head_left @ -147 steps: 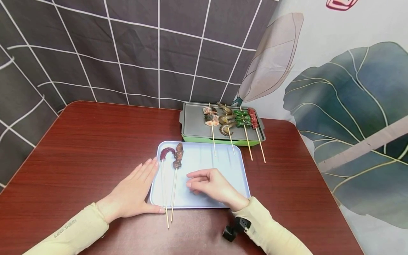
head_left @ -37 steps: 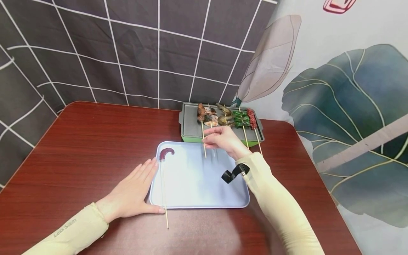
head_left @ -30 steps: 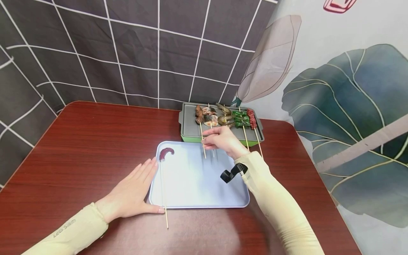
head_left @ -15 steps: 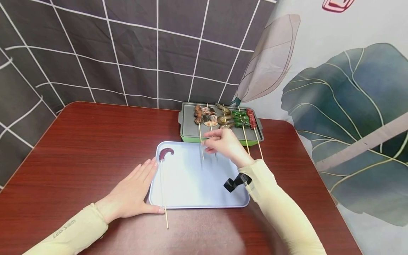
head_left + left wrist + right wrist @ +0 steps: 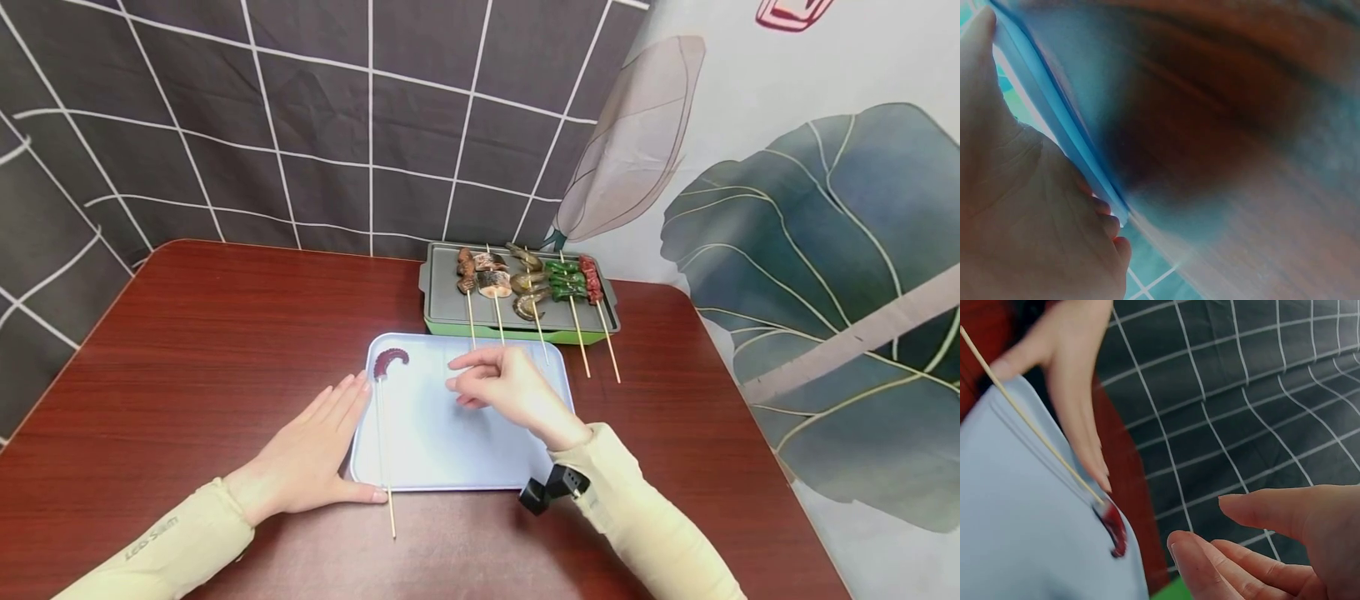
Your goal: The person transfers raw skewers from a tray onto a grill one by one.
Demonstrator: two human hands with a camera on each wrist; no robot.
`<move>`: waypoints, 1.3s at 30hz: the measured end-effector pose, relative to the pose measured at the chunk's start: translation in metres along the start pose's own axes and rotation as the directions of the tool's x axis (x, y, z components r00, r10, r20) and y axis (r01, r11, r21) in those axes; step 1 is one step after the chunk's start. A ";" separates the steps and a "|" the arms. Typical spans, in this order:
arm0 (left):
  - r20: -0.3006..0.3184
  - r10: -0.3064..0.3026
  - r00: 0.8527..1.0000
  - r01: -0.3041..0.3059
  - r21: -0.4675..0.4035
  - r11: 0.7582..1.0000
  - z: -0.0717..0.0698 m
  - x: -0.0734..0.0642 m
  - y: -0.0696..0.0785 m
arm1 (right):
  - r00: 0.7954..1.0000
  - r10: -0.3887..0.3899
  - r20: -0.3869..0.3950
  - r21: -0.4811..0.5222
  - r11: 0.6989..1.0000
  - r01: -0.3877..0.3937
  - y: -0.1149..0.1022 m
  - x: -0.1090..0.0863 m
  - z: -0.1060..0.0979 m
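Note:
My left hand [image 5: 311, 450] lies with straight fingers against the left edge of a pale blue tray [image 5: 450, 433], thumb at its near corner. One skewer with a curled dark red octopus tentacle [image 5: 388, 362] lies along the tray's left side, its stick end past the near rim. Over the tray's middle hovers my right hand [image 5: 510, 392], fingers loosely bent and nothing between them. In the right wrist view a gap shows between thumb and fingertips. Behind, a brown meat skewer [image 5: 467, 271] rests leftmost on a grill plate [image 5: 446, 304], its stick reaching over the tray.
Beside the meat on the green-based grill lie a fish skewer [image 5: 493, 282], a shrimp skewer [image 5: 530, 304], a green pepper skewer [image 5: 567, 283] and a red meat skewer [image 5: 591, 279]. Their sticks jut toward me. A grid-patterned cloth [image 5: 315, 108] hangs behind the dark red table [image 5: 225, 333].
The brown meat skewer went from the tray to the grill's left side. My right hand let go of its stick and drew back toward me over the tray. My left hand stayed put.

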State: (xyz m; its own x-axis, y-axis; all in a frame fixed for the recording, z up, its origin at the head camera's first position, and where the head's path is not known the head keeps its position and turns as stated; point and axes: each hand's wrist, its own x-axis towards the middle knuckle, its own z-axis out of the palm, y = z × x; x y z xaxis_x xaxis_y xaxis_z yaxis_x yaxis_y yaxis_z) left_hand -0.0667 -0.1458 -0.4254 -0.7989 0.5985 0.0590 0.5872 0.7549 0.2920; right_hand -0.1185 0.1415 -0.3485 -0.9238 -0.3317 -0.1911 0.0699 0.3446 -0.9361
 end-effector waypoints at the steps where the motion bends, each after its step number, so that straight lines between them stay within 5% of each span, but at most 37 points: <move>1: 0.001 -0.002 1.000 0.002 -0.002 1.000 0.000 0.000 0.000 | 1.000 0.000 0.014 -0.007 1.000 0.000 0.001 -0.001 0.004; 18: 0.006 -0.008 1.000 0.008 -0.008 1.000 -0.001 -0.001 0.001 | 0.975 0.104 0.194 0.061 0.991 -0.118 0.039 -0.014 0.065; 39: -0.053 0.036 0.998 -0.035 0.019 0.999 -0.001 -0.001 0.000 | 0.970 0.139 0.198 0.148 0.974 -0.170 0.046 -0.010 0.091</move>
State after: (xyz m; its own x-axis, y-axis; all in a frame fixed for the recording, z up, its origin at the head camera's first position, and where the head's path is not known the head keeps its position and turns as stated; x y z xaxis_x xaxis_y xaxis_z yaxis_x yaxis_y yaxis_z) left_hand -0.0657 -0.1465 -0.4239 -0.7830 0.6102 0.1204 0.6172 0.7383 0.2719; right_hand -0.0719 0.0805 -0.4164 -0.8122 -0.4476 -0.3742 0.2809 0.2622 -0.9232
